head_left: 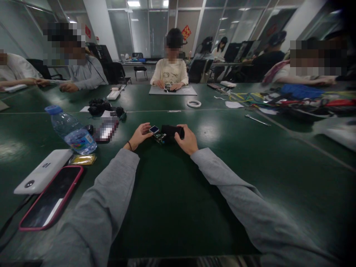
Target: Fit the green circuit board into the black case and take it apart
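Circuit board (159,138) with a small display (154,129) at its far left corner, between the two hands and over the middle of the green tabletop (167,207). Just right of the left hand (141,135), close to its fingertips; left of the right hand (187,139), with a black box (169,131) in between. Left end of the black box touching or just beside the circuit board, too small to tell which. Impossible to tell, too: circuit board resting on the tabletop or raised slightly off it.

Left hand half curled, thumb reaching to the near left edge of the display, other fingers bent on the far side; pinch or mere touch there, cannot tell. Right hand wrapped around the right end of the black box, thumb on the near side, fingers over the far side. Dark band (128,145) round the left wrist.

At the left, near to far: smartphone (52,198) in a red case, white oblong device (43,172) beside it, yellow packet (82,159), clear bottle (72,133) with a blue cap. At the right, well apart from the right hand: wrench (257,120), then a heap of cables (303,102). Far across: white ring (194,106), grey mat (155,91), seated person (169,72) with both hands over it.
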Tool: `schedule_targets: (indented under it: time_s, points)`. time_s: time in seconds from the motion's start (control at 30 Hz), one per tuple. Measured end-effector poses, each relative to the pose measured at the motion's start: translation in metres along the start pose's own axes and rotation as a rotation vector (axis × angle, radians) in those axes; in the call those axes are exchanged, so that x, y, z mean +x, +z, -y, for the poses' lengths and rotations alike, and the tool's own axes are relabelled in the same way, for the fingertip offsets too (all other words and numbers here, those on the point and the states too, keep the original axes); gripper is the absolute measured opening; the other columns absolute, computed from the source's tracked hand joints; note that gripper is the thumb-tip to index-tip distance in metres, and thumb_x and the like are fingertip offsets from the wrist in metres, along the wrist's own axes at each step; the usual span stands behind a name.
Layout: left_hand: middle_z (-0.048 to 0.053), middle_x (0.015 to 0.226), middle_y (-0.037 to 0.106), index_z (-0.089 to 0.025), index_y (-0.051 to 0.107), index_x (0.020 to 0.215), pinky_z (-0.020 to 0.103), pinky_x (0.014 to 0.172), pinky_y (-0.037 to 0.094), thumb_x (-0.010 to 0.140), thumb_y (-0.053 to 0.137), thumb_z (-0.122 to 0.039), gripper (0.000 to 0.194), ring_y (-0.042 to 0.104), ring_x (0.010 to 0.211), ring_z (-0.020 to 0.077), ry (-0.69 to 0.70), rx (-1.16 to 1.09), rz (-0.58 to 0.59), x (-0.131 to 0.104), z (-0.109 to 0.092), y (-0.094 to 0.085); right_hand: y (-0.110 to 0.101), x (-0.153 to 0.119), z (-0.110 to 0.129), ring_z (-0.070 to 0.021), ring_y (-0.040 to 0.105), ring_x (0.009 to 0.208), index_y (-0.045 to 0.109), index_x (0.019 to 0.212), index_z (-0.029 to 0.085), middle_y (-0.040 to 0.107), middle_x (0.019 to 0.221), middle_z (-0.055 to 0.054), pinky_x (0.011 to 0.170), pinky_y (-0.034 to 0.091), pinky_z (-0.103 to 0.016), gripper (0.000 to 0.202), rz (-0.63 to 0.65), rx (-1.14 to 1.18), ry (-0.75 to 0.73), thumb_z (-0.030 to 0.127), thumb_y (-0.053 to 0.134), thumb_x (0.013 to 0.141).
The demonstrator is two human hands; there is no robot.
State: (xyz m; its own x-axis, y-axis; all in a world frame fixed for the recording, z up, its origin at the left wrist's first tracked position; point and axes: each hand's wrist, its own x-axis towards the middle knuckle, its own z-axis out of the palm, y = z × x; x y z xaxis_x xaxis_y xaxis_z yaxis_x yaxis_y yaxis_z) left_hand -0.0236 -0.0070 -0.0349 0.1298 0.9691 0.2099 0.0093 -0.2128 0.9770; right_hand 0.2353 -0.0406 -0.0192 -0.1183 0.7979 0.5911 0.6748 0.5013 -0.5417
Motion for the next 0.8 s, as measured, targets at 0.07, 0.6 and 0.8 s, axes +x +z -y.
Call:
schedule_targets:
  time_s: [0.07, 0.6, 0.8]
  points:
    - [0.011, 0.118, 0.057, -0.017, 0.05, 0.118, 0.046, 0.103, 0.038, 0.063, 0.074, -0.019, 0.06, 0.055, 0.111, 0.0223, 0.018, -0.014, -0.076, 0.002, 0.004, -0.002, -0.001, 0.001, -0.002, -0.0241, 0.058, 0.084, 0.05, 0.113, 0.02, 0.06, 0.096, -0.008, 0.078, 0.047, -0.039, 0.037, 0.031, 0.04, 0.045, 0.043, 0.048, 0.085]
    - [0.008, 0.107, 0.06, -0.016, 0.052, 0.113, 0.043, 0.101, 0.04, 0.072, 0.065, -0.02, 0.043, 0.057, 0.104, 0.0188, -0.009, 0.031, -0.073, -0.001, -0.001, 0.001, 0.023, 0.008, -0.041, -0.027, 0.051, 0.101, 0.056, 0.102, 0.017, 0.053, 0.1, -0.013, 0.092, 0.041, -0.048, 0.049, 0.011, 0.06, 0.184, 0.061, 0.038, 0.088]
    - [0.008, 0.107, 0.061, -0.015, 0.053, 0.112, 0.041, 0.101, 0.039, 0.072, 0.066, -0.021, 0.042, 0.057, 0.104, 0.0178, -0.003, 0.033, -0.07, -0.001, -0.001, 0.001, 0.02, 0.006, -0.035, -0.0266, 0.05, 0.106, 0.053, 0.116, 0.017, 0.052, 0.111, -0.014, 0.092, 0.043, -0.046, 0.056, -0.029, 0.067, 0.124, 0.063, 0.049, 0.083]
